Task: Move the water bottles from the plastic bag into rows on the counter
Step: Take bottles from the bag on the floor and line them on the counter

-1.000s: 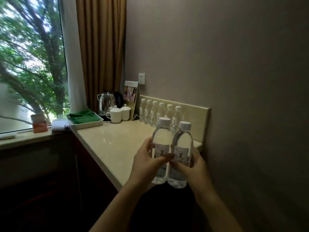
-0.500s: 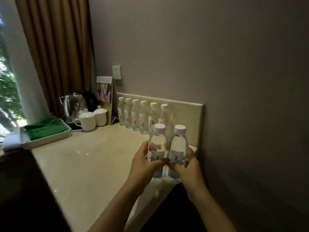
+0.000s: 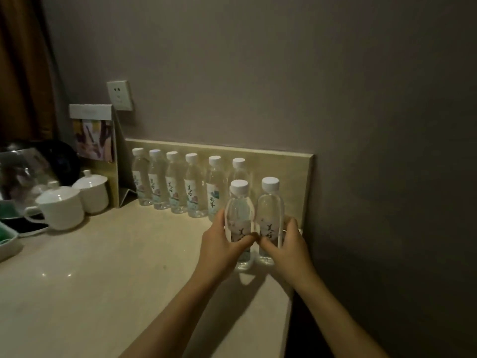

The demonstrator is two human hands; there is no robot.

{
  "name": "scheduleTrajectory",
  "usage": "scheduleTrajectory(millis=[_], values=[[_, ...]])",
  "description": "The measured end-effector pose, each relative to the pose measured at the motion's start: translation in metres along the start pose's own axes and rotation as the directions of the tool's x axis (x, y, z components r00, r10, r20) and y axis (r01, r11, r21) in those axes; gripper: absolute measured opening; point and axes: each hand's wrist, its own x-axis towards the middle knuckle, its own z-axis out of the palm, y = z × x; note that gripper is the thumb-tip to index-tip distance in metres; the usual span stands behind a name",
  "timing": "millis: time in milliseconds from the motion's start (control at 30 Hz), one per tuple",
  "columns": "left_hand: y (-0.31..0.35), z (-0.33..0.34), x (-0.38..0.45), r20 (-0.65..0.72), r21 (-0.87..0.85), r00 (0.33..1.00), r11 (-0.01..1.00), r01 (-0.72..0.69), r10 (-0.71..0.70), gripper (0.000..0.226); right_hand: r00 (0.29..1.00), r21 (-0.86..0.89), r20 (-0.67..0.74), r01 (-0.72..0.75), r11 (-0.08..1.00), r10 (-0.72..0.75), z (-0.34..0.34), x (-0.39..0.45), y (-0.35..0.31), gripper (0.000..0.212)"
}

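Two clear water bottles with white caps stand upright side by side near the right end of the beige counter (image 3: 103,280). My left hand (image 3: 219,249) is wrapped around the left bottle (image 3: 239,210). My right hand (image 3: 289,244) grips the right bottle (image 3: 269,208). Both bottles' bases are at the counter surface; I cannot tell whether they touch it. Behind them, a row of several matching bottles (image 3: 178,184) lines the low backsplash (image 3: 296,182). No plastic bag is in view.
Two white lidded cups (image 3: 62,208) and a kettle (image 3: 23,171) sit at the left, next to a standing card holder (image 3: 95,135). A tray edge (image 3: 7,244) shows at far left. The counter ends just right of the held bottles, against the wall.
Both hands carried the two bottles forward from the counter's front edge toward the back row. The view turned right and closer; the window and curtain left the frame.
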Motion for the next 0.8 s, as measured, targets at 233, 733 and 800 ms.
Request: scheduleTrajectory(millis=[233,733,800], values=[[-0.022,-0.020,0.028,0.062,0.005,0.996,0.998,-0.063,0.062,0.060,0.981,-0.187,-0.172,-0.121,0.975,0.089,0.034,0.027,0.014,0.065],[-0.056,-0.029,0.043,0.041,0.085,0.999,0.996,-0.010,0.007,0.074,0.948,-0.345,-0.270,-0.257,0.903,0.167,0.048,0.057,0.012,0.066],[-0.057,-0.031,0.043,0.032,0.098,0.999,0.995,-0.005,0.002,0.072,0.948,-0.352,-0.272,-0.259,0.899,0.167,0.048,0.061,0.014,0.062]])
